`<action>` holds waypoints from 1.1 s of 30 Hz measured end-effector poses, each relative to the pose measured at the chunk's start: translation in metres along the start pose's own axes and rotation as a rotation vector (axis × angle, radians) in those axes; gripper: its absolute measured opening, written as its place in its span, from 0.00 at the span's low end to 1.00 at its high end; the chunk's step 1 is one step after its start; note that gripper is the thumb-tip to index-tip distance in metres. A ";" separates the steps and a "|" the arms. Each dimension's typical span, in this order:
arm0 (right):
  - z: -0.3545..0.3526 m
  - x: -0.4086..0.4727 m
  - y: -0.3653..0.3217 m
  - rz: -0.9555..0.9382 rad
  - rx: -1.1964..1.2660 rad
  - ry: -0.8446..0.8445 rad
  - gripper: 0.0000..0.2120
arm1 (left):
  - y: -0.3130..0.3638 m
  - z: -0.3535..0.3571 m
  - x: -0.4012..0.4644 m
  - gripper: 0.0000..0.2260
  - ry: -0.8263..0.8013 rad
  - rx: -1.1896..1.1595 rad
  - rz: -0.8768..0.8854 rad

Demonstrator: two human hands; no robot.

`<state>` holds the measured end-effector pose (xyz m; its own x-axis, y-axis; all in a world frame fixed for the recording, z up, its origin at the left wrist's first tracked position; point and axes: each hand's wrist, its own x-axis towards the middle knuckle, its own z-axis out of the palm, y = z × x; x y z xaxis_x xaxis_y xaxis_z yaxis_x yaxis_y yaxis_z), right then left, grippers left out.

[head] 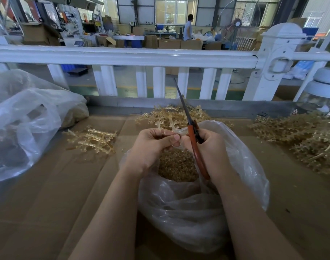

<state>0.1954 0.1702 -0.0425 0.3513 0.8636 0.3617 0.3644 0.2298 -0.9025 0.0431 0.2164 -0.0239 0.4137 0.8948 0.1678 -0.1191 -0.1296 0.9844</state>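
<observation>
- L hand (151,147): fingers pinch pale translucent plastic sprue piece (174,129).
- R hand (207,147): fingers curled round orange-handled metal scissors (195,147), blades pointing far.
- Both above near clear plastic bag (241,166) w/ small amber bits.

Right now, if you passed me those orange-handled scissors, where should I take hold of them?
Take the scissors by the free tail of the orange handles, below the right hand, coming from the near side. The thin blades point up and away toward the white fence, so the near end is likely the safe, blunt one.
</observation>
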 end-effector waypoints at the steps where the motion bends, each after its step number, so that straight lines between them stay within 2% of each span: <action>1: 0.000 0.000 0.001 -0.002 -0.008 0.001 0.07 | 0.000 0.001 0.000 0.05 0.007 0.003 -0.002; 4: 0.000 0.000 0.002 0.007 -0.035 -0.008 0.07 | 0.002 0.003 0.001 0.05 0.040 0.005 -0.019; 9: -0.001 0.000 0.003 0.008 -0.051 -0.011 0.11 | 0.001 -0.001 0.002 0.04 0.194 -0.016 -0.067; 13: -0.003 0.000 0.004 -0.009 -0.153 -0.022 0.08 | 0.003 0.001 0.000 0.04 0.230 -0.048 -0.055; 18: -0.004 -0.005 0.000 -0.083 -0.298 -0.001 0.21 | 0.007 0.003 -0.001 0.06 0.281 -0.117 -0.044; 21: -0.005 -0.006 0.003 -0.119 -0.439 -0.051 0.26 | 0.008 0.000 -0.002 0.05 0.286 -0.153 -0.038; 25: -0.004 -0.007 0.005 -0.135 -0.551 -0.079 0.32 | 0.009 -0.006 -0.002 0.14 0.260 -0.182 -0.021; 28: -0.004 -0.007 0.003 -0.146 -0.575 -0.055 0.30 | 0.008 -0.007 -0.002 0.16 0.208 -0.258 -0.021; 33: -0.004 -0.007 0.001 -0.178 -0.644 -0.054 0.29 | 0.007 -0.008 -0.002 0.09 0.217 -0.320 -0.049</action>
<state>0.1968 0.1626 -0.0454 0.2003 0.8625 0.4648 0.8605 0.0720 -0.5044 0.0339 0.2174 -0.0180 0.2291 0.9708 0.0718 -0.3936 0.0249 0.9189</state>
